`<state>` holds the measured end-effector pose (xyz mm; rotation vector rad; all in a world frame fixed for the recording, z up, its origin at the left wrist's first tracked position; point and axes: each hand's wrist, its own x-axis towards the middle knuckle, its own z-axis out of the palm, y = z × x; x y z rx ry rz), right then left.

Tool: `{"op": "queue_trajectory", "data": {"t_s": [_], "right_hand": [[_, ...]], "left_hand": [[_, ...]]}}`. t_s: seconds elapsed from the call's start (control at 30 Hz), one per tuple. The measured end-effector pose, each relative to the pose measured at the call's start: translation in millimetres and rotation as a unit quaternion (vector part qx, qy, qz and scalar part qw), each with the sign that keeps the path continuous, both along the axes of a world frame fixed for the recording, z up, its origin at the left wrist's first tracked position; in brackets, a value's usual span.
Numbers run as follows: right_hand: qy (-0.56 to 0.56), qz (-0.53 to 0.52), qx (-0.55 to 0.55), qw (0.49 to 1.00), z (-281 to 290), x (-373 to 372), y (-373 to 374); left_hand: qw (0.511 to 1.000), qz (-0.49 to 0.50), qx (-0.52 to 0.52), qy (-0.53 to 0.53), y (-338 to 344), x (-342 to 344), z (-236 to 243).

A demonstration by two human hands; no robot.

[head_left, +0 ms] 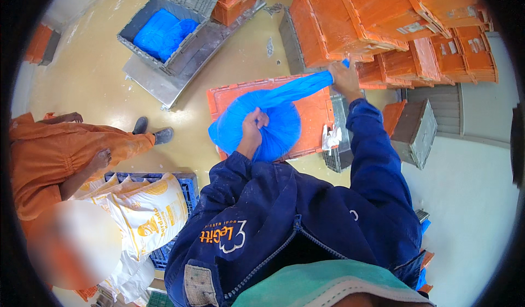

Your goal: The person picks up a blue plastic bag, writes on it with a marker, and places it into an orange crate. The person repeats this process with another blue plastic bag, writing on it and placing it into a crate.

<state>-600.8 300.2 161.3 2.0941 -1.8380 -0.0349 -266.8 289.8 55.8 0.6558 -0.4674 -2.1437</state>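
Observation:
A round blue plastic bundle point(229, 121), its top drawn out into a long twisted strand point(295, 90), rests on an orange crate lid point(315, 115). My right hand point(344, 80) is closed on the far end of that strand, held out to the upper right. My left hand point(254, 125) has its fingers curled on the middle of the bundle, where the plastic gathers. A small crumpled white item point(331, 137) lies at the lid's right side.
A grey crate holding blue plastic point(158, 33) stands on a metal platform point(153, 85). Stacked orange crates point(366, 11) rise at upper right. White sacks point(147, 214) on a blue pallet point(190, 189) sit lower left, beside another person in orange coveralls point(65, 154).

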Motion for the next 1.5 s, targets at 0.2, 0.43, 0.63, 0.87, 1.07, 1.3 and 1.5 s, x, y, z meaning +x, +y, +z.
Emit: {"op": "queue_trajectory", "data": {"t_s": [0.2, 0.43, 0.63, 0.87, 1.07, 1.3, 1.5], "right_hand": [[-0.172, -0.056, 0.227, 0.957, -98.0, 98.9, 175.0], [-0.273, 0.050, 0.242, 0.930, 56.4, 142.5, 156.0], [-0.141, 0.211, -0.002, 0.967, 108.6, 137.1, 26.8], [-0.518, -0.036, -0.078, 0.851, 22.0, 132.2, -2.5], [-0.720, -0.088, 0.337, 0.600, -59.8, 160.1, 22.2], [-0.557, -0.157, 0.237, 0.781, -60.5, 162.7, 27.8], [-0.480, -0.173, 0.207, 0.834, -30.3, 202.6, 30.5]], "left_hand": [[0.935, 0.174, 0.300, 0.077, -17.6, -26.8, 22.6], [0.652, -0.235, -0.570, -0.441, 4.1, -27.5, 13.5], [0.691, -0.316, -0.494, -0.423, -9.5, -31.3, 31.2], [0.967, -0.230, 0.007, -0.108, -36.6, -11.6, -3.8], [0.924, -0.351, -0.033, -0.146, -54.7, -6.3, 3.3], [0.918, -0.153, -0.148, -0.336, -41.7, -28.2, 33.8], [0.718, -0.014, -0.450, -0.530, -66.8, -47.7, 55.0]]}}
